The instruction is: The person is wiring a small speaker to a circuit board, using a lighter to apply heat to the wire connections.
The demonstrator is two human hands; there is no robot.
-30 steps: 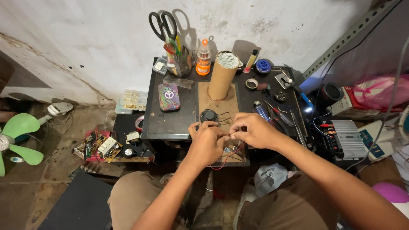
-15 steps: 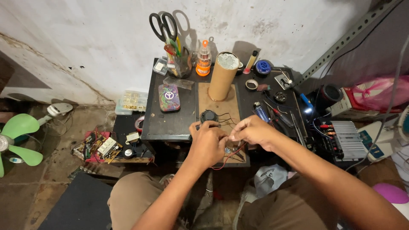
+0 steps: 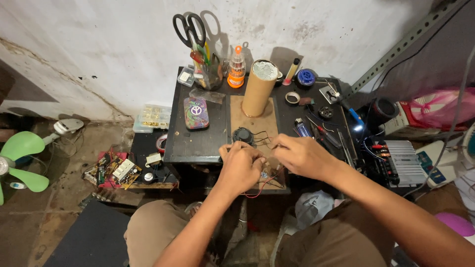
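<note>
Both my hands meet at the front edge of a small black table (image 3: 198,143). My left hand (image 3: 241,165) is curled, its fingertips pinched on thin dark wires. My right hand (image 3: 302,155) lies close to its right, thumb and forefinger closed on the same wires. These wires run up to a small round black speaker (image 3: 243,135) on a brown board (image 3: 250,118). A small circuit part (image 3: 265,174) and a red wire (image 3: 257,190) hang just below my hands.
A cardboard tube (image 3: 258,89), orange bottle (image 3: 237,69), scissors in a cup (image 3: 189,27), patterned tin (image 3: 196,112), blue lighter (image 3: 300,127) and small tools stand on the table. An amplifier (image 3: 401,160) sits at the right; circuit boards (image 3: 116,170) and a green fan (image 3: 22,158) at the left.
My hands stay together over the wires; the right hand has shifted slightly to the right and down. Nothing else has moved.
</note>
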